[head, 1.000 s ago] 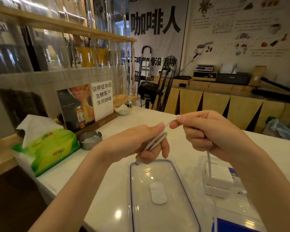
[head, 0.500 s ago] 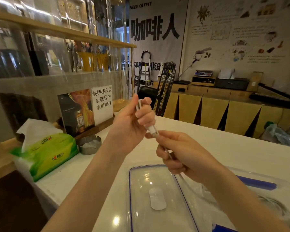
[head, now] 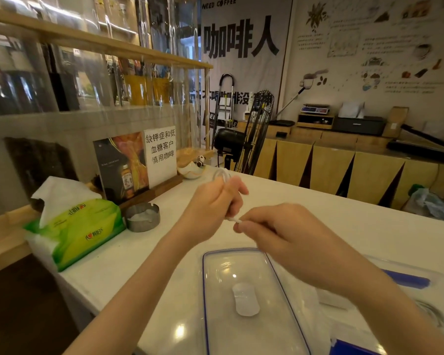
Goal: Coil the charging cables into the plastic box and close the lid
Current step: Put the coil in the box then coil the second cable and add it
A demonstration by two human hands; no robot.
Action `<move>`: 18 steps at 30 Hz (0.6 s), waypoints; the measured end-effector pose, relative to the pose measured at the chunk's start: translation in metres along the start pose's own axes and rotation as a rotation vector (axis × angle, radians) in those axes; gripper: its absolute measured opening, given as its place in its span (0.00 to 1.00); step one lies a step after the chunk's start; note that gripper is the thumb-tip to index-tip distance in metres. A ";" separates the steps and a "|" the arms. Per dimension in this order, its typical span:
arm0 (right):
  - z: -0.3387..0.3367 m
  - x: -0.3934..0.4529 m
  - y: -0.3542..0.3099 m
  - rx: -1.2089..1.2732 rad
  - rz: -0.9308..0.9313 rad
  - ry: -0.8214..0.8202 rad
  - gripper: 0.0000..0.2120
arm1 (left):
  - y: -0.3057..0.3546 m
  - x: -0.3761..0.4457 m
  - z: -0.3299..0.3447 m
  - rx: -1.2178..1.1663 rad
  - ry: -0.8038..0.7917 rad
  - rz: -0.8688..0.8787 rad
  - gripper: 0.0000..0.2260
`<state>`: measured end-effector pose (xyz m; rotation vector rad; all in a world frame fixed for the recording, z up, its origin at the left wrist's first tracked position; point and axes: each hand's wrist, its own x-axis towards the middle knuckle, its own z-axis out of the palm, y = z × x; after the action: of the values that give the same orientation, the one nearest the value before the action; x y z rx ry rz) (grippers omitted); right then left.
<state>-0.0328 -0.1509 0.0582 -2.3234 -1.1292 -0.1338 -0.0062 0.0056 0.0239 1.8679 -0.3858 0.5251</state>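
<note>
the white cable [head: 224, 176] is up in the air over the counter [head: 305, 201], its loops blurred above my left hand [head: 210, 206], whose fingers are curled round it. my right hand [head: 272, 226] pinches the cable's white end just beside the left. below them the clear lid [head: 244, 298] with its blue edge lies flat on the counter, and the plastic box [head: 420, 283] sits to its right, partly behind my right forearm. further left are a tissue pack [head: 75, 229] and a metal ashtray [head: 142, 216].

Two bare forearms, sleeveless, left grip [head: 210, 208] and right grip [head: 274, 226] ringless.
</note>
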 end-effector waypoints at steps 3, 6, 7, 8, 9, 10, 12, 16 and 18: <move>-0.015 -0.001 0.004 -0.047 -0.064 0.040 0.14 | 0.003 -0.009 0.003 0.031 -0.175 -0.069 0.19; -0.026 0.000 0.014 -0.061 -0.138 0.157 0.23 | 0.010 -0.015 0.008 -0.100 -0.383 -0.229 0.27; -0.028 0.001 0.019 -0.027 -0.164 0.215 0.22 | 0.011 -0.016 0.009 -0.155 -0.433 -0.258 0.29; -0.029 0.002 0.024 0.028 -0.182 0.266 0.19 | 0.013 -0.016 0.009 -0.227 -0.471 -0.278 0.31; -0.028 0.003 0.028 0.099 -0.193 0.307 0.14 | 0.015 -0.015 0.009 -0.324 -0.502 -0.297 0.31; -0.026 0.005 0.032 0.169 -0.198 0.343 0.09 | 0.017 -0.014 0.008 -0.445 -0.534 -0.311 0.31; -0.023 0.007 0.033 0.275 -0.190 0.408 0.05 | 0.023 -0.011 0.006 -0.698 -0.589 -0.305 0.29; -0.015 0.009 0.028 0.406 -0.142 0.431 0.08 | 0.031 -0.002 0.007 -1.165 -0.692 -0.293 0.25; -0.009 0.009 0.025 0.509 -0.084 0.392 0.11 | 0.035 0.004 0.007 -1.410 -0.735 -0.298 0.24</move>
<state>-0.0070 -0.1614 0.0580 -1.7094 -0.9292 -0.2832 -0.0186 -0.0125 0.0518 0.6158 -0.6900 -0.5943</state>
